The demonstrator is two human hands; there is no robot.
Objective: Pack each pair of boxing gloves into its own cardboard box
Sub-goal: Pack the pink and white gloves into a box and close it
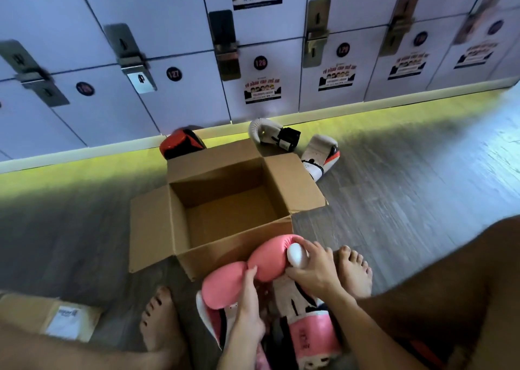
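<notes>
Both hands (pixel 281 293) grip 2 pink gloves (pixel 253 271) | padded ends toward open box (pixel 225 201)

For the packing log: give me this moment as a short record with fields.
open box: cardboard box, flaps spread, nothing inside
pink gloves: pair held at the box's near wall, not yet in
left hand: grip on the left pink glove
right hand: grip on the right pink glove
white gloves: two on the floor beyond the box
red glove: behind the box, by the lockers
second box: near left, shut
</notes>
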